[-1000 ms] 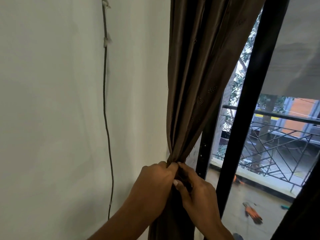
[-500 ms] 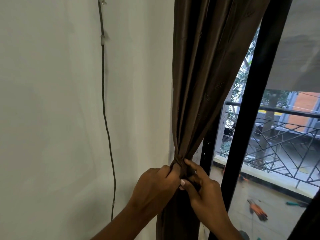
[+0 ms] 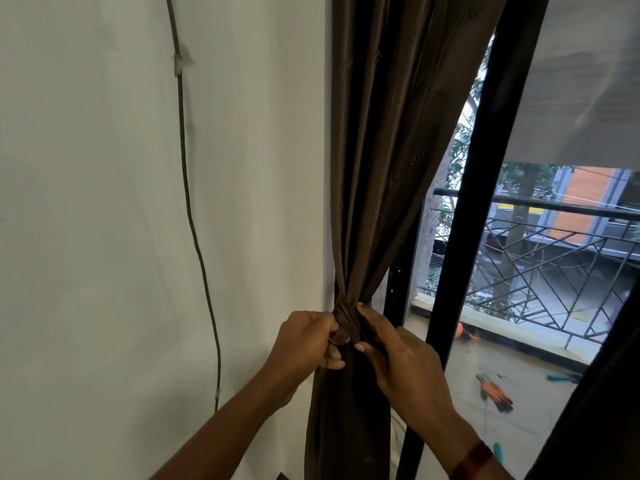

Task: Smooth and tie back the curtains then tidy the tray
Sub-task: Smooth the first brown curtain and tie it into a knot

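Observation:
A dark brown curtain [image 3: 384, 161] hangs beside the window and is gathered into a tight bunch at a brown tie-back band [image 3: 346, 315]. My left hand [image 3: 304, 344] grips the band from the left, its fingers curled round the fabric. From the right, my right hand [image 3: 398, 358] pinches the same band between thumb and fingers. Below the hands the curtain falls straight down. No tray is in view.
A white wall [image 3: 104, 237] fills the left, with a thin dark cable [image 3: 194, 233] clipped down it. Right of the curtain stands a black window frame [image 3: 464, 237]. Beyond the glass lie a balcony railing [image 3: 540, 244] and orange tools [image 3: 495, 393] on the floor.
Both hands have shifted on the gathered bunch, which now shows as a tighter wrapped band between them. The view has drifted slightly, placing the curtain further right.

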